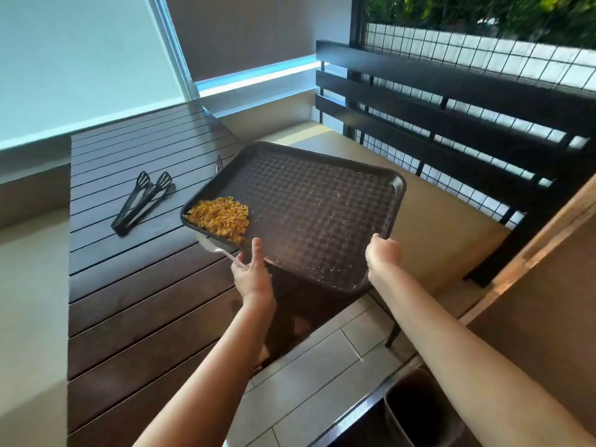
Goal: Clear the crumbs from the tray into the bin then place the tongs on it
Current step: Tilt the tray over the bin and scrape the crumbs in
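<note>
Tray [316, 217], both hands' grip clamped on it, tilts above slatted table [129, 285].

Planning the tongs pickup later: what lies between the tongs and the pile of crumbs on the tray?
In the head view, only bare slatted table top and the tray's rim separate the tongs from the crumbs.

The tray [316, 214] looks like dark plastic, its floor embossed in a fine chequered texture with a dull sheen and a smooth raised rim. The crumbs [221, 217] heaped in its corner are dry, flaky and golden-orange, matt. The tongs [142, 201] look like black plastic, faintly glossy, with slotted ends. The bench [135, 285] is dark-stained wooden slats, smooth, with a soft satin shine. The bin [416, 414] is dark with a smooth rim. The floor [322, 375] is pale smooth tile.
</note>
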The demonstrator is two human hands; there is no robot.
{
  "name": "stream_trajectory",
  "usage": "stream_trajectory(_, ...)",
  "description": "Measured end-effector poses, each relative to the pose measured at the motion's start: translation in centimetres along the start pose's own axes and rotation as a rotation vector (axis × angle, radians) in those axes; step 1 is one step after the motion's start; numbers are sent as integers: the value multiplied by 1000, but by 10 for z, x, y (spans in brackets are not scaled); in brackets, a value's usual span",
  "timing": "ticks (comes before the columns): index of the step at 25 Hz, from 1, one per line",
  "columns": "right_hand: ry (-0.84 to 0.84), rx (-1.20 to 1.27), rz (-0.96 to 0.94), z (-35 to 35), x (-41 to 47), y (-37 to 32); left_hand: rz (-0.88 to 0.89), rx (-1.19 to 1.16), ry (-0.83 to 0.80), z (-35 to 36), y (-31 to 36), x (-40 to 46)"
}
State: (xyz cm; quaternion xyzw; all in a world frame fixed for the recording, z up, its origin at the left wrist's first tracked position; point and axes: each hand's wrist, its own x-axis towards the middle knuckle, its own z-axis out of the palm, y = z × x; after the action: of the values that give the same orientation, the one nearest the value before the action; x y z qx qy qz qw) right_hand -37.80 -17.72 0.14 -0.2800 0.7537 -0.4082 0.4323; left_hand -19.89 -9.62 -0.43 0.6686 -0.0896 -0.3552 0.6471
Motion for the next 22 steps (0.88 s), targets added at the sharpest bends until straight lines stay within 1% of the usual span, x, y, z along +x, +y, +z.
stream_trajectory(4,38,82,13,-6,-12,11,-88,-171,-99,11,-11,-3)
stream_trajectory(7,39,109,32,-9,-29,22,-129,-132,-167,8,-11,-4)
stream_trajectory(12,59,116,67,-11,-55,35,-4,-116,-231,-4,3,-4)
stream_trajectory(14,82,159,47,-16,-71,44,-15,-68,-285,-15,5,-2)
stream_trajectory(16,68,240,-45,-25,-81,48,-51,-36,-303,-23,4,3)
stream_trajectory(17,96,268,-85,-34,-88,52,-79,0,-328,-29,3,6)
stream_trajectory(18,166,240,-130,-45,-91,56,-95,49,-356,-35,0,8)
stream_trajectory(21,492,-1,-241,-91,-89,77,-129,197,-473,-47,-15,1)
stream_trajectory(22,553,-85,-253,-108,-86,87,-153,235,-515,-49,-20,-7)
